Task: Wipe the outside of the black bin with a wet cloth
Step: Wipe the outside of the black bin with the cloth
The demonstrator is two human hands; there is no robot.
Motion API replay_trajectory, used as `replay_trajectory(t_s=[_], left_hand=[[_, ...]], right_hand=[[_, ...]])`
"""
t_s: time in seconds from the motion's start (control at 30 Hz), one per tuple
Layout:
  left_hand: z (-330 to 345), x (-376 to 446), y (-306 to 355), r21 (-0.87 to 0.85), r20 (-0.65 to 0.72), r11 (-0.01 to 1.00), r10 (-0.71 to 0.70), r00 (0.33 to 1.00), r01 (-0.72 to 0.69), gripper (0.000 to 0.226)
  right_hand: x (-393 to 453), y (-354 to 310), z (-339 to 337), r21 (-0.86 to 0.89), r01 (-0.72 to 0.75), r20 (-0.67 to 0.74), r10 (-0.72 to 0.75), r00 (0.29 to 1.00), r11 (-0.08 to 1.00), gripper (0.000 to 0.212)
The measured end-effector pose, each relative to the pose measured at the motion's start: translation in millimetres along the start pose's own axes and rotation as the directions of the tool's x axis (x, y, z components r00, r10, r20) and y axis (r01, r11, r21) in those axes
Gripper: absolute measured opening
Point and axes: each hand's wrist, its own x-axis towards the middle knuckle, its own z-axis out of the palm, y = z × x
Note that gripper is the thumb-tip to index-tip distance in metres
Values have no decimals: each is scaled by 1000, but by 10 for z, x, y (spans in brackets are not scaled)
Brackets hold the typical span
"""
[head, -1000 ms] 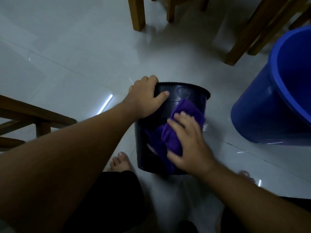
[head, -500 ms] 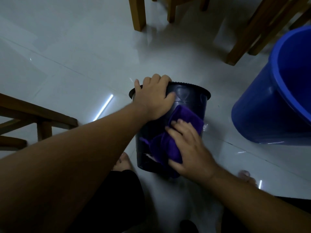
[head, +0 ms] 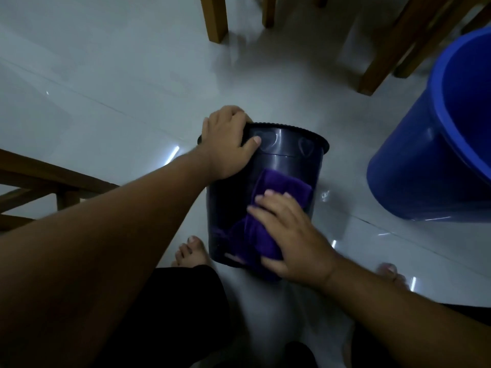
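— Two hands on it?
— Yes. My right hand (head: 293, 236) lies flat, fingers spread, pressing the purple cloth (head: 268, 208) to the black bin (head: 289, 158)'s near wall. My left hand (head: 228, 142) is clamped over the rim.
— What might go wrong?
— The bin stands on slick floor tile (head: 106, 75) between my feet; if I push too hard, it could skid or tip toward the blue bucket (head: 414, 166).

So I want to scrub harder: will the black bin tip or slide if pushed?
Probably. The bin looks like light, thin plastic on glossy tile, so it may slide. It is tall and narrow, and the left hand grips its rim, seemingly to steady it.
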Motion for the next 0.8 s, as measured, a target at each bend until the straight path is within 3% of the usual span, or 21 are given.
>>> replay_trajectory(t_s=[0.07, 0.17, 0.33, 0.47, 0.63, 0.7, 0.8], left_hand=[[-30, 20, 79, -27, 46, 1000, 18, 999, -16, 49], [-64, 40, 126, 5, 39, 998, -61, 997, 61, 44], [-68, 42, 57, 36, 13, 993, -111, 994, 111, 44], [-45, 4, 13, 56, 15, 998, -42, 999, 41, 42], [-11, -19, -9, 83, -28, 993, -82, 996, 84, 41], [-52, 3, 9, 69, 2, 994, -88, 996, 88, 42], [-92, 41, 67, 55, 57, 994, -97, 994, 94, 41]], right_hand=[[-57, 22, 22, -27, 62, 33, -61, 998, 998, 85], [158, 72, -80, -71, 34, 7, -34, 999, 997, 83], [467, 171, -259, 126, -227, -95, 240, 966, 966, 82], [61, 79, -48, 69, -69, -31, 71, 997, 995, 87], [128, 50, -2, -77, -63, -63, 58, 996, 995, 84], [368, 92, -115, -105, -155, -145, 139, 980, 982, 81], [520, 121, -176, 25, -272, -195, 272, 942, 962, 85]])
